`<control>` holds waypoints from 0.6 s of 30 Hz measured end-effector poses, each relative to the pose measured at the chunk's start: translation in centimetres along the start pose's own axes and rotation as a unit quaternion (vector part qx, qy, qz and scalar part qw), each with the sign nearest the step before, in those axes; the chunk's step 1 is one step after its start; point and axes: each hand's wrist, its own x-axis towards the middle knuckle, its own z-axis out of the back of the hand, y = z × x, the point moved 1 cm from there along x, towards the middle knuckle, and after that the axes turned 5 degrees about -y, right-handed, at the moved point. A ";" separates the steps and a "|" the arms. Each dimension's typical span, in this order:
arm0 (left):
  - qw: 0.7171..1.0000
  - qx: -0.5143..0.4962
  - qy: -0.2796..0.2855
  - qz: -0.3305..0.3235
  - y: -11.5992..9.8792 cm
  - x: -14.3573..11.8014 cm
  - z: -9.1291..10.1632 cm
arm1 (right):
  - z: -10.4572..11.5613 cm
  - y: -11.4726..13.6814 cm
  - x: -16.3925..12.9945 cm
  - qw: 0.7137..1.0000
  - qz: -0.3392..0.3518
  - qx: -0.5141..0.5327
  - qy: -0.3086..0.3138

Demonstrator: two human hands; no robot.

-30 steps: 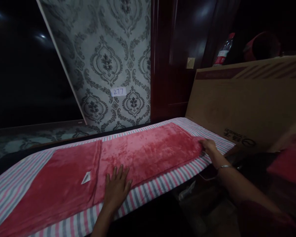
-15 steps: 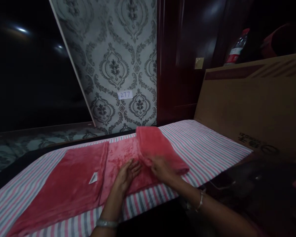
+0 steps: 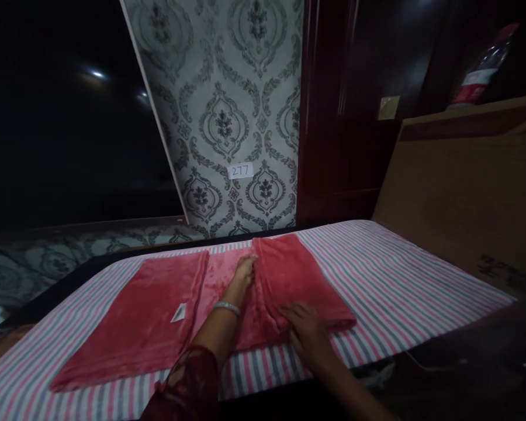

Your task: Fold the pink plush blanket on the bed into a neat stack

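Note:
A plush red blanket (image 3: 307, 275) lies with both side panels folded inward, leaving a lighter strip between them. A white label (image 3: 179, 312) shows on its left panel. My left hand (image 3: 246, 269) reaches to the far part of the right panel's inner edge, its fingers closed on that edge; the fingertips are partly hidden. Near the front of the same panel, my right hand (image 3: 307, 330) rests on the fabric with fingers stretched out.
A striped cloth (image 3: 403, 280) covers the surface under the blanket. The large cardboard box (image 3: 460, 187) stands at the right with a bottle (image 3: 482, 70) on top. At the left is a dark screen (image 3: 79, 128); behind, patterned wallpaper bears a "277" paper (image 3: 241, 170).
My left hand has moved from the middle strip to the far inner edge of the right panel. My right hand now lies flatter near the front. The view has shifted left.

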 end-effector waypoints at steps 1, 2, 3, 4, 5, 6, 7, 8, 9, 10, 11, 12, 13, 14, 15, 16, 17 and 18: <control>1.000 0.016 -0.009 0.001 -0.3 1.0 -0.6 | -0.1 -0.2 -0.3 1.000 0.015 0.007 -0.020; 0.999 0.030 -0.019 0.003 -0.6 1.9 -1.0 | -0.2 -0.4 -0.6 0.999 0.025 0.012 -0.038; 0.999 0.043 -0.030 0.003 -0.9 2.8 -1.3 | -0.3 -0.6 -0.9 0.998 0.035 0.014 -0.054; 0.998 0.056 -0.040 0.003 -1.1 3.5 -1.6 | -0.4 -0.8 -1.2 0.997 0.045 0.014 -0.067; 0.996 0.068 -0.051 0.001 -1.2 4.1 -1.7 | -0.6 -1.0 -1.5 0.996 0.055 0.012 -0.076; 0.995 0.080 -0.061 -0.001 -1.2 4.7 -1.8 | -0.7 -1.2 -1.7 0.995 0.064 0.005 -0.079; 0.993 0.092 -0.070 -0.005 -1.3 5.2 -2.0 | -0.9 -1.4 -1.9 0.994 0.074 -0.002 -0.079; 0.992 0.104 -0.076 -0.008 -1.3 5.7 -2.1 | -1.1 -1.6 -2.1 0.993 0.084 -0.010 -0.077; 0.990 0.116 -0.081 -0.012 -1.4 6.1 -2.4 | -1.2 -1.9 -2.2 0.993 0.092 -0.018 -0.074; 0.988 0.130 -0.085 -0.014 -1.5 6.6 -2.8 | -1.2 -2.2 -2.3 0.993 0.098 -0.023 -0.069; 0.986 0.143 -0.087 -0.018 -1.7 7.1 -3.3 | -1.1 -2.5 -2.3 0.992 0.104 -0.025 -0.066; 0.984 0.156 -0.085 -0.023 -2.1 7.6 -3.8 | -0.9 -2.7 -2.3 0.992 0.108 -0.026 -0.066; 0.982 0.167 -0.081 -0.030 -2.5 8.0 -4.4 | -0.5 -2.9 -2.2 0.991 0.106 -0.027 -0.070; 0.981 0.175 -0.072 -0.039 -3.0 8.5 -5.0 | -0.1 -3.0 -2.0 0.992 0.101 -0.029 -0.074; 0.980 0.182 -0.062 -0.049 -3.6 8.9 -5.4 | 0.4 -3.0 -1.8 0.992 0.093 -0.031 -0.080; 0.979 0.187 -0.051 -0.056 -4.1 9.3 -5.6 | 1.0 -2.8 -1.5 0.992 0.084 -0.032 -0.087; 0.978 0.193 -0.044 -0.060 -4.6 9.5 -5.6 | 1.4 -2.5 -1.1 0.992 0.079 -0.033 -0.091; 0.977 0.201 -0.041 -0.057 -5.0 9.8 -5.3 | 1.6 -2.0 -0.7 0.993 0.078 -0.030 -0.088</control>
